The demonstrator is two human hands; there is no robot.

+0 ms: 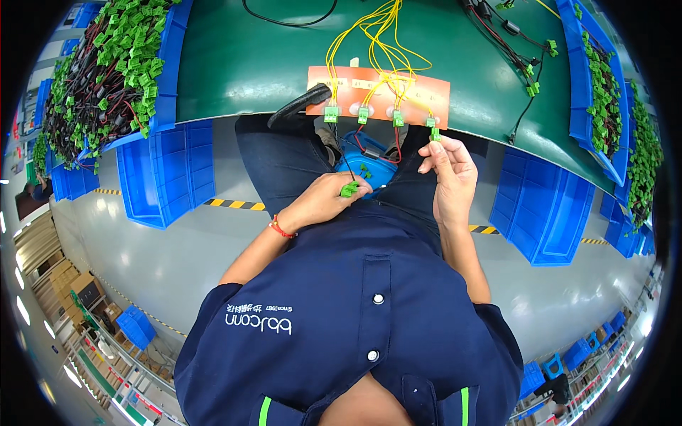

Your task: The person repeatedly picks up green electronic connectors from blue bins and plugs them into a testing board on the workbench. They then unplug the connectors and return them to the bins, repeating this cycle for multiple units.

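Note:
My right hand (451,165) pinches a small green terminal connector (435,134) just below the rightmost green socket (430,122) on the orange board (341,96); whether the two touch I cannot tell. Between the fingers of my left hand (330,195) is another green connector (349,189), in front of my waist. A dark wire (341,150) runs up from near it toward the leftmost green socket (331,114). Two more green sockets sit between, one with a red wire (398,145) hanging below. Yellow wires (383,50) lead from the board toward the far edge.
A green table (241,64) carries the board at its near edge, beside a black curved handle (302,104). Blue bins of green connectors and cables stand left (169,64) and right (579,78). More cables (508,50) lie at the right. A blue container (366,170) sits between my legs.

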